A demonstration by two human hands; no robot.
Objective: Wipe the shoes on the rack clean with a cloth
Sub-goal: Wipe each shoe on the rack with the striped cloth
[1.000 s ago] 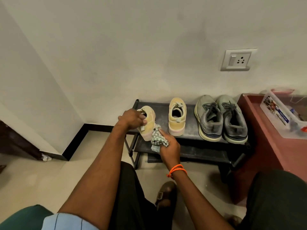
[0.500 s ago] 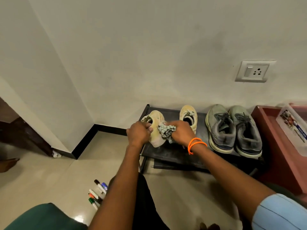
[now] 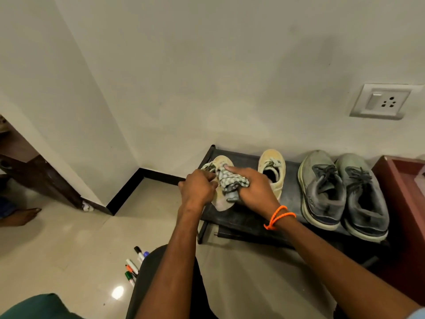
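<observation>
Left hand (image 3: 199,188) grips the cream shoe (image 3: 221,180) at the rack's (image 3: 250,217) left end; right hand (image 3: 255,188) fingers press the cloth (image 3: 231,181) on it. Three shoes apparently remain.

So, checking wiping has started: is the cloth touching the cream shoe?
Touching: the head view shows the right hand pressing the cloth onto the cream shoe.

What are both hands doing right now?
Left hand: closed, gripping the cream shoe at the rack's left end.
Right hand: holding the checked cloth against that shoe.
</observation>
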